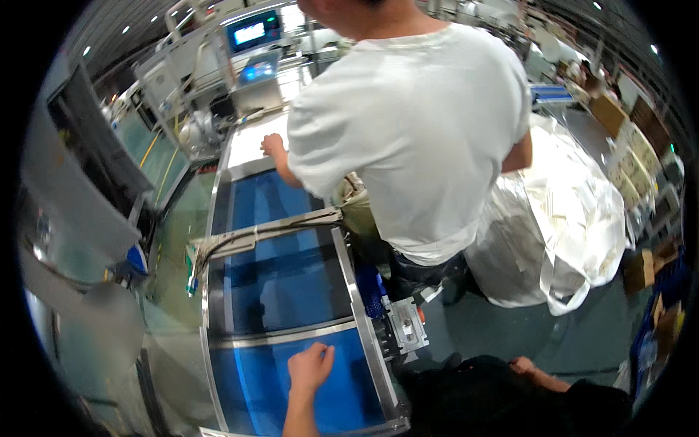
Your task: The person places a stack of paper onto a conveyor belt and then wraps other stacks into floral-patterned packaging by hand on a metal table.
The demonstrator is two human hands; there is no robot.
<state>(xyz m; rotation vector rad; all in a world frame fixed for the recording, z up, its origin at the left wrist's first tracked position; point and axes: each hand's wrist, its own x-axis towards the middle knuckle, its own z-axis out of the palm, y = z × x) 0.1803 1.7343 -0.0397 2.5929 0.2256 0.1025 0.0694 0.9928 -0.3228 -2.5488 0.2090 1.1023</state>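
Observation:
My left hand (310,368) hovers over the near blue conveyor belt (328,404). Its fingers are curled in and the thumb sticks up; nothing shows in it. My right hand (521,365) is at my dark clothing, at the lower right, with its fingers partly hidden, so its grip cannot be made out. Past a metal crossbar (291,335) runs a second blue belt section (284,284). A narrow metal bracket (269,229) with a black cable spans this section.
A person in a white shirt (429,131) stands ahead, one hand (274,146) over a white surface (247,146) at the far end. A large white bulk bag (561,226) stands at right. A metal motor box (406,326) juts from the conveyor's right side. A lit screen (250,33) is farther back.

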